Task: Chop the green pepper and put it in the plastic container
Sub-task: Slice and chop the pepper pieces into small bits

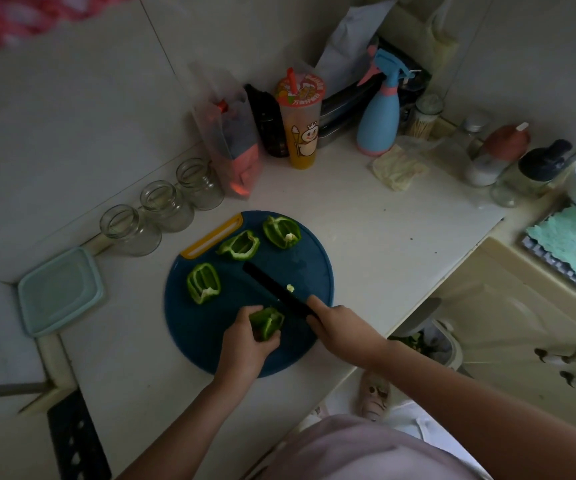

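Three green pepper pieces [203, 283] lie cut side up on the board [309, 263]. The left hand [245, 342] holds a fourth piece [266, 323]. The pale container [59, 291] sits shut, left of them.

A long black knife [272, 289] has its handle hidden inside the right hand [335, 323]. The left hand [245, 344] covers the near side of a cut green pepper piece [268, 322]. A pale speck [290, 288] on the blade, just beyond the right hand, is too small to tell.
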{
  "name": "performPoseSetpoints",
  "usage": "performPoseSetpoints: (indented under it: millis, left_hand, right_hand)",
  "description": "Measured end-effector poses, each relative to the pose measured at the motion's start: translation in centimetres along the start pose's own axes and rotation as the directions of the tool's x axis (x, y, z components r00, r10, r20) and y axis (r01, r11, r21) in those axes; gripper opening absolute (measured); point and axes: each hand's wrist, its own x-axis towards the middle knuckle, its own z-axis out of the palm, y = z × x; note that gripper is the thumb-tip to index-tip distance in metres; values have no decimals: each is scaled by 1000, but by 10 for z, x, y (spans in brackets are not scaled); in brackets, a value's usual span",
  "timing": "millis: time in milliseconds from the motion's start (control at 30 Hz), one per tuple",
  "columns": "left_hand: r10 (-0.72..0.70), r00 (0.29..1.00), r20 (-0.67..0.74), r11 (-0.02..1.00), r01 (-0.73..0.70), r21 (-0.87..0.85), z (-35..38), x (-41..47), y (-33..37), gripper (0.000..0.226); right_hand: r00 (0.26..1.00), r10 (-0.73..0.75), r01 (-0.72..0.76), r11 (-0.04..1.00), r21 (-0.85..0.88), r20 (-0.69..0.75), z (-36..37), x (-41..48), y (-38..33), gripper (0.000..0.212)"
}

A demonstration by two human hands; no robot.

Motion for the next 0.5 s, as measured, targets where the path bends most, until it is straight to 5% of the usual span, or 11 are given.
performPoseSetpoints:
  millis: [500]
  left_hand:
    - [20,1000,-22,996,-18,90,9,1,1,45]
  right_hand:
    - [1000,9,-8,954,-300,3,28,-30,-14,28]
